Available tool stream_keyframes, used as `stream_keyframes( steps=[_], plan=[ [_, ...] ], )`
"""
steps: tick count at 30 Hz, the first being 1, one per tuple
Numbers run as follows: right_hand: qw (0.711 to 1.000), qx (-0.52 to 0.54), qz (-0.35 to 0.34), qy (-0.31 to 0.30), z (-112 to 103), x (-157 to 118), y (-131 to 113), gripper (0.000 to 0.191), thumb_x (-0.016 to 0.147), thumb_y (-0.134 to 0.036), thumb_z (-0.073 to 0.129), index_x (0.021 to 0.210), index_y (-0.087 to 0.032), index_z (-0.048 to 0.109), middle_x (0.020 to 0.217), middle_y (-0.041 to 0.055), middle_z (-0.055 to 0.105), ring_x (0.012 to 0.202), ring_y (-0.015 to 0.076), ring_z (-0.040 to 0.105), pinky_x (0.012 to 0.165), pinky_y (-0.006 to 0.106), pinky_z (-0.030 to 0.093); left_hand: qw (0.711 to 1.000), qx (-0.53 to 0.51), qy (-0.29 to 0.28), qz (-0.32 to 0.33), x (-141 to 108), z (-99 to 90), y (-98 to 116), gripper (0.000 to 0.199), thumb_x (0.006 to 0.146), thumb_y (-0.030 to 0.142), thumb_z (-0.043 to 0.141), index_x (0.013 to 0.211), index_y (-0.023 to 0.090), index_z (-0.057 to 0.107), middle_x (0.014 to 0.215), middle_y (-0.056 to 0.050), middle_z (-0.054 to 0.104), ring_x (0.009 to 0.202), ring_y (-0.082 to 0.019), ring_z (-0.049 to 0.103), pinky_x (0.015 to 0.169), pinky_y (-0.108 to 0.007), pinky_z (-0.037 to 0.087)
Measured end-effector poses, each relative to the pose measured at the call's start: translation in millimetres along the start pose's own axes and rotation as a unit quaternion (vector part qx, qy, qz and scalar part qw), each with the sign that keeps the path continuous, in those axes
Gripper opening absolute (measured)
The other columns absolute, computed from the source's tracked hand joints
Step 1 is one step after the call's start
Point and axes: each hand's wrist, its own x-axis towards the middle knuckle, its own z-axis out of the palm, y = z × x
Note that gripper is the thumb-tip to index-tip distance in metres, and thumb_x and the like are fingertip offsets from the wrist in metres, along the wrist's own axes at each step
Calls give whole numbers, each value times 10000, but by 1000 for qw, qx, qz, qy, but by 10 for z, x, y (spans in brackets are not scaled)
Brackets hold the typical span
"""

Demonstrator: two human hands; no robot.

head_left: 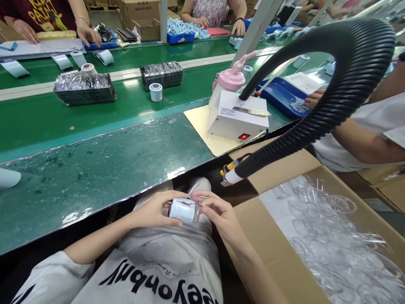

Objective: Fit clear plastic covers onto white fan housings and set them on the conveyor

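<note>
Over my lap I hold a small pale-blue wrapped cylinder on its side, with a thin red wire running along it. A clear plastic cap sits at its right end. My left hand is closed around the cylinder's left end, thumb below and fingers above. At the other end, the fingers of my right hand pinch near the clear cap and the wire. Part of the cylinder's left end is hidden by my fingers.
A black corrugated hose arches from a white box with a lit red switch, its nozzle right of my hands. A carton of clear plastic parts stands at right. Black stacks and another cylinder rest on the green conveyor. Co-workers sit opposite and at right.
</note>
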Motion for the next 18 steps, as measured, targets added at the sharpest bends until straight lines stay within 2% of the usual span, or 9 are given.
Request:
stream_keyframes(
  steps=[2,4,7,10,14,18],
  plan=[
    [995,-76,-62,-30,-20,-47,-2,247,846,-446,777,1017,-268,766,1309,110,678,1236,326,630,1041,501,528,995,-85,25,-52,-7,33,40,711,704,389,864,1338,204,600,1289,-135,649,1110,-278,653,932,-398,546],
    [978,-165,-125,-36,-32,-104,-3,346,864,-318,773,1205,-303,718,1377,97,647,1284,311,606,1085,494,507,987,-139,33,-78,-11,56,71,725,698,416,863,1331,190,590,1252,-131,653,1049,-259,665,895,-382,551],
    [961,-211,-175,-28,-51,-174,-12,395,900,-267,733,1288,-305,667,1415,93,623,1283,291,615,1065,449,540,988,-134,16,-72,-15,52,120,737,705,459,854,1338,189,590,1230,-126,661,1008,-245,658,859,-356,545],
    [969,-193,-154,-25,-76,-197,-32,397,865,-333,781,1247,-292,679,1375,93,654,1261,306,631,1068,461,540,996,-78,-3,-37,-16,16,168,763,716,489,846,1381,227,580,1339,-131,632,1092,-275,643,863,-348,543],
    [980,-156,-125,-12,-87,-186,-48,412,820,-360,826,1203,-292,689,1289,82,706,1196,301,672,1051,463,550,999,-26,-14,37,-20,-26,190,752,758,470,826,1430,280,547,1438,-118,593,1284,-312,576,1037,-414,491],
    [990,-104,-91,-9,-56,-174,-56,432,785,-369,855,1182,-307,697,1237,57,727,1126,268,701,917,377,626,997,12,-16,80,-36,-47,174,750,770,436,827,1444,290,533,1457,-120,585,1341,-314,550,1114,-445,446]
  ],
)
